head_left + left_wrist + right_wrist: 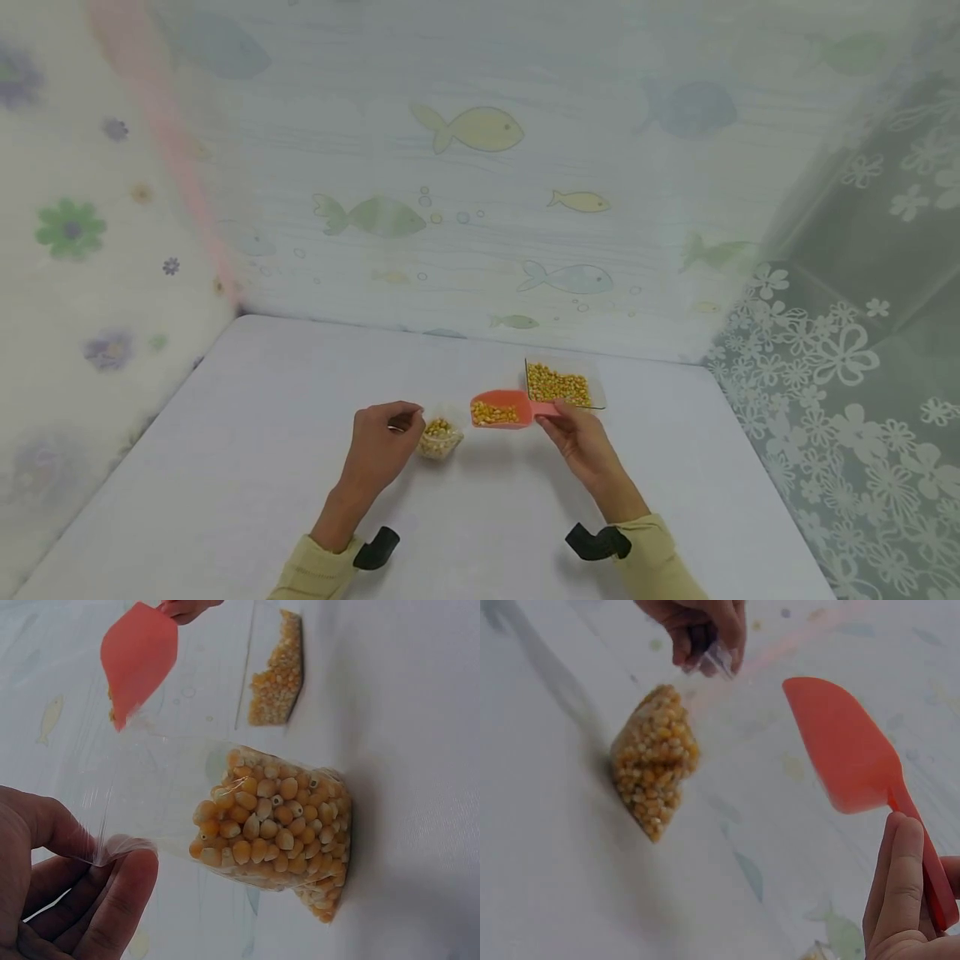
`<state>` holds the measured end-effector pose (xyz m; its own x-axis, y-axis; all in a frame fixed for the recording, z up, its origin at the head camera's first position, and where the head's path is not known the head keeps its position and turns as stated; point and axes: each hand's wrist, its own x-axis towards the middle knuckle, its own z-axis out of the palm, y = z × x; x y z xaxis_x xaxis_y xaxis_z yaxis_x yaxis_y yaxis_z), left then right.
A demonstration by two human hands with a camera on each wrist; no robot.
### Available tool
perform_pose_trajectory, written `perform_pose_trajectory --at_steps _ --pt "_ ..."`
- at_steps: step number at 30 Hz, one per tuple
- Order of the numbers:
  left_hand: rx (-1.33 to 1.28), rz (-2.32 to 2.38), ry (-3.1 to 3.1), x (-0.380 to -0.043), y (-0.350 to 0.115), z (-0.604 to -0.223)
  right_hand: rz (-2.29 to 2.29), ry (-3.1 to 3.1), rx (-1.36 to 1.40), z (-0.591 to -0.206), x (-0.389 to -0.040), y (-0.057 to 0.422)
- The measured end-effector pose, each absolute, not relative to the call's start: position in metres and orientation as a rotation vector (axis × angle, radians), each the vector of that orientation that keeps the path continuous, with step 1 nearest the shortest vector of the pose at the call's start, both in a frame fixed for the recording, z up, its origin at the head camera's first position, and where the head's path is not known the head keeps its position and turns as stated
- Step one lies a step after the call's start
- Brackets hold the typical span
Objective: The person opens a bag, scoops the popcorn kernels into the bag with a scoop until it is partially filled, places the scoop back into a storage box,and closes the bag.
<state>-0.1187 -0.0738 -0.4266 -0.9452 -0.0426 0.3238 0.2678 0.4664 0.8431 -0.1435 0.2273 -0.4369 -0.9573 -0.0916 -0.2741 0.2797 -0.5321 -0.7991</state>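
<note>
My left hand (382,446) pinches the top edge of a clear plastic bag (187,780) between thumb and fingers. Corn kernels (277,817) fill the lower part of the bag, which stands on the table. To its right, my right hand (583,442) grips the handle of a red scoop (517,398). Kernels (495,412) lie in the scoop's bowl. In the left wrist view the scoop's tip is beside the bag's upper film, above the level of the kernels. The right wrist view shows the scoop from its underside.
Behind the scoop, a clear shallow tray (597,392) holds more corn kernels. Everything rests on a white-covered table (247,433). A fish-patterned curtain (465,250) hangs along the back, with flowered sheets on both sides.
</note>
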Motion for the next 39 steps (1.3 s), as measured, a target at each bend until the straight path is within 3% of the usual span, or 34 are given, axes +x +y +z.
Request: perform_pose_trajectory --at_steps 14,20,39 --pt "-0.183 -1.461 -2.445 -0.119 -0.075 -0.427 -2.512 1.533 0.340 -0.435 -0.138 0.189" --pt "-0.193 -1.461 -2.443 -0.119 -0.076 -0.427 -2.442 1.792 0.241 -0.427 -0.140 0.179" --pt "-0.214 -1.483 -2.412 -0.120 -0.077 -0.424 -2.100 2.583 -0.589 -0.395 -0.116 0.153"
